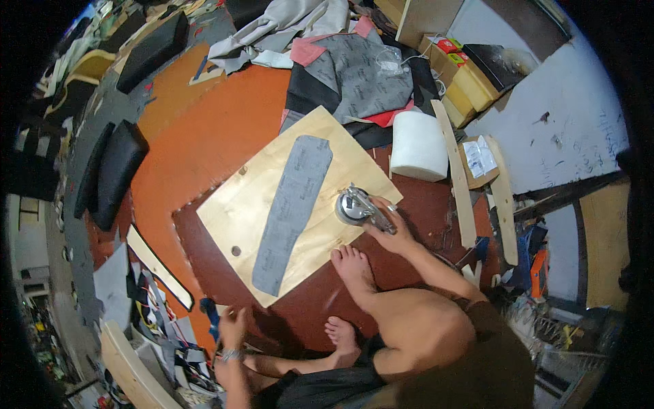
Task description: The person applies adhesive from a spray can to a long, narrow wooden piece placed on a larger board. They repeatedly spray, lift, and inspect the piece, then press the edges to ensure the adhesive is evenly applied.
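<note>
A pale plywood board (223, 217) lies on the red-brown mat, with a long grey fabric piece (289, 211) across it. At the board's right side, my right hand (388, 228) is closed on a chrome spray gun with a round metal cup (353, 204). My left hand (233, 327) is at the lower left with curled fingers, beside a dark blue object (212, 319); what it holds, if anything, is too small to make out. My bare feet (351, 269) rest near the board's lower edge.
Grey and pink fabric (354, 75) lies behind the board. A white roll (417, 146), wooden strips (453, 177) and boxes (463, 88) stand along the right wall (545, 129). Black padded pieces (119, 174), offcuts (163, 327) and a cream strip (157, 262) lie to the left.
</note>
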Demonstrator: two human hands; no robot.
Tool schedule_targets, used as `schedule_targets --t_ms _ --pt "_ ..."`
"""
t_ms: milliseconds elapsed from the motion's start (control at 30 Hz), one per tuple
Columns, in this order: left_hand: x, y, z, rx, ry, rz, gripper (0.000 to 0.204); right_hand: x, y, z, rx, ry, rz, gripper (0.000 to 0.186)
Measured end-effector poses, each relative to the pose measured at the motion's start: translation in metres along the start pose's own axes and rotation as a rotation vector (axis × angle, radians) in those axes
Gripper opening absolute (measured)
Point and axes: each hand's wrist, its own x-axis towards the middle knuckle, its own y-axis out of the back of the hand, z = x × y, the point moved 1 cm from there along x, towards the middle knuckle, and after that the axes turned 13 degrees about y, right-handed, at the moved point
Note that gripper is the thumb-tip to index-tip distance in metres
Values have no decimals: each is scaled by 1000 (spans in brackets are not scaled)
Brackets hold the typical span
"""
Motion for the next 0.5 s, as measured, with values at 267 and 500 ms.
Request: schedule_targets --t_ms 267,500 --pt "-143 96 -86 30 136 152 45 27 0 -27 349 -304 -50 34" --pt "-125 75 -105 -162 285 223 55 25 26 -68 182 -285 -169 42"
